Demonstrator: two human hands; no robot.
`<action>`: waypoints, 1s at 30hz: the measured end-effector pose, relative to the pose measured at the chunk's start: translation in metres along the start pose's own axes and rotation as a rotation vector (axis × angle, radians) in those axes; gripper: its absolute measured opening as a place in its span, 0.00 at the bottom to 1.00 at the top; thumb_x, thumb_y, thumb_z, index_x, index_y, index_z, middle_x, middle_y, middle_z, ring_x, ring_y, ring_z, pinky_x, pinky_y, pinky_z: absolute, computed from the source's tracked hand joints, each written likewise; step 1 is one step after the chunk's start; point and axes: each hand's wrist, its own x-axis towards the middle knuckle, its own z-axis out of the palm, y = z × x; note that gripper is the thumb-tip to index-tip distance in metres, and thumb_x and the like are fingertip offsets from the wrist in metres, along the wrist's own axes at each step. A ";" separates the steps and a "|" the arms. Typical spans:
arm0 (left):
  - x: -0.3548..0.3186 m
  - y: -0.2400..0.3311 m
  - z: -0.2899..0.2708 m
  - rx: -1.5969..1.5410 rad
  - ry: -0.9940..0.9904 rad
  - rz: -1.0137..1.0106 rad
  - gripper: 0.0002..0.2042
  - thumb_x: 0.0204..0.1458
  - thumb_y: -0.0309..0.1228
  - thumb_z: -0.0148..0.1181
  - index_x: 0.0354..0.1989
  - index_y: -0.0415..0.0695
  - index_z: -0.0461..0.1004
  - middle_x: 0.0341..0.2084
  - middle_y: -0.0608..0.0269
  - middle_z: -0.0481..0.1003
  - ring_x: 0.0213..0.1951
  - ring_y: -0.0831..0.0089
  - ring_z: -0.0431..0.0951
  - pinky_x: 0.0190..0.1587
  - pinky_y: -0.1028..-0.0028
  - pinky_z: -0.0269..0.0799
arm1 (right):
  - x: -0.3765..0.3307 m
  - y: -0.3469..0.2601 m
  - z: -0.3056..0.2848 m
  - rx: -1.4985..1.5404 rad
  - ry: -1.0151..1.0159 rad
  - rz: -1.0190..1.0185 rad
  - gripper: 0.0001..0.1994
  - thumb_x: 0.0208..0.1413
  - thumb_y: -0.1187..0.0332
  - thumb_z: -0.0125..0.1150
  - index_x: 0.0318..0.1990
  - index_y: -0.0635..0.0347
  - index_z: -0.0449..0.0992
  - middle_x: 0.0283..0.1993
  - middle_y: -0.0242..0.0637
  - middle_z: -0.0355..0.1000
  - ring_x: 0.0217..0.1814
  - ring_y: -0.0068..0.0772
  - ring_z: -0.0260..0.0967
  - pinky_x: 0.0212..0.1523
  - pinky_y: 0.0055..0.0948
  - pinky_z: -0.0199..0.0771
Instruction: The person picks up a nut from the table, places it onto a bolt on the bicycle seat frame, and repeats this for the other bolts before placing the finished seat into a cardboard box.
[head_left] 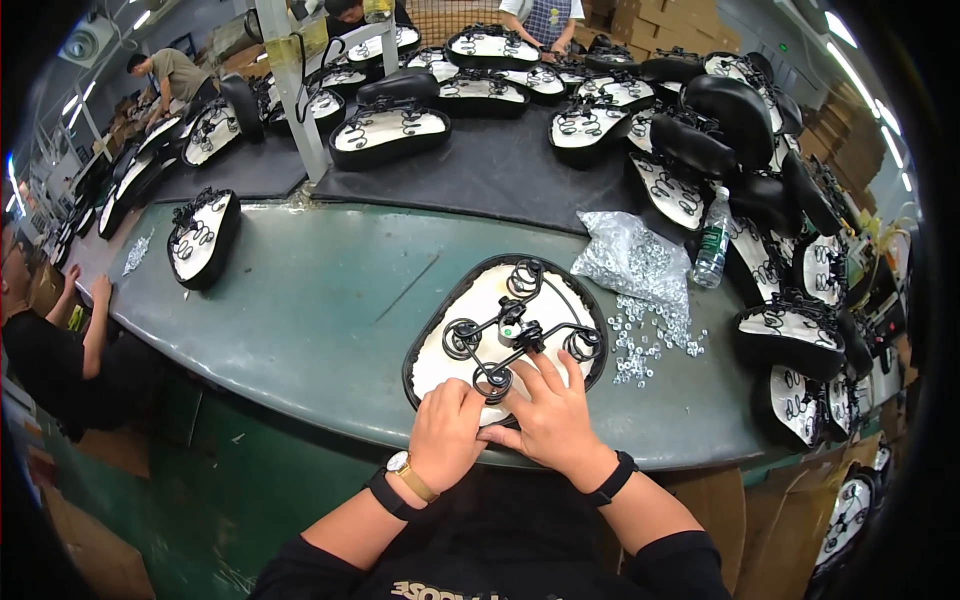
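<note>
An upturned bicycle saddle (470, 310) lies on the green table in front of me, its white underside up, with black wire springs (520, 325) and a rail frame across it. My left hand (445, 430) rests curled on the saddle's near edge. My right hand (550, 410) lies flat beside it, fingers spread, fingertips touching the springs near the saddle's narrow end. Whether either hand pinches a small part is hidden.
A clear bag of small metal nuts (630, 260) lies to the right, with loose nuts (650, 335) spilled below it. A plastic water bottle (712, 240) stands nearby. Many more saddles (700, 140) are piled behind and right, one saddle (203, 238) at left. Other people work around the table.
</note>
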 end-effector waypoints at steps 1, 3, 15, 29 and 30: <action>0.000 0.000 0.001 0.013 0.012 0.027 0.24 0.40 0.28 0.74 0.49 0.42 0.74 0.37 0.57 0.68 0.41 0.56 0.71 0.42 0.60 0.68 | 0.000 0.000 0.000 0.000 0.004 0.000 0.29 0.52 0.36 0.66 0.52 0.47 0.83 0.58 0.40 0.73 0.68 0.51 0.64 0.69 0.62 0.55; 0.002 0.000 -0.001 0.032 0.005 0.022 0.24 0.41 0.28 0.74 0.49 0.42 0.74 0.37 0.57 0.68 0.41 0.56 0.71 0.43 0.60 0.69 | 0.001 0.000 0.001 0.024 0.028 0.001 0.29 0.52 0.36 0.66 0.50 0.49 0.84 0.58 0.41 0.73 0.68 0.50 0.64 0.69 0.62 0.54; -0.005 -0.001 -0.008 0.010 0.000 0.000 0.33 0.38 0.30 0.78 0.56 0.41 0.72 0.40 0.57 0.70 0.42 0.56 0.73 0.46 0.60 0.71 | -0.007 0.002 -0.002 0.180 0.151 -0.006 0.24 0.47 0.46 0.75 0.44 0.55 0.83 0.59 0.39 0.74 0.69 0.46 0.65 0.64 0.55 0.61; 0.003 0.006 -0.011 0.015 -0.086 -0.049 0.32 0.39 0.26 0.76 0.57 0.43 0.73 0.41 0.57 0.70 0.45 0.55 0.72 0.48 0.58 0.68 | -0.017 0.001 0.009 0.287 0.185 0.041 0.22 0.43 0.54 0.78 0.46 0.51 0.84 0.63 0.39 0.72 0.72 0.46 0.62 0.66 0.54 0.57; 0.002 0.003 -0.009 -0.004 -0.081 -0.049 0.33 0.39 0.26 0.76 0.58 0.42 0.71 0.41 0.57 0.70 0.45 0.55 0.73 0.48 0.58 0.68 | -0.015 -0.001 0.007 0.286 0.185 0.039 0.22 0.43 0.54 0.78 0.46 0.51 0.84 0.63 0.39 0.72 0.72 0.46 0.62 0.66 0.54 0.57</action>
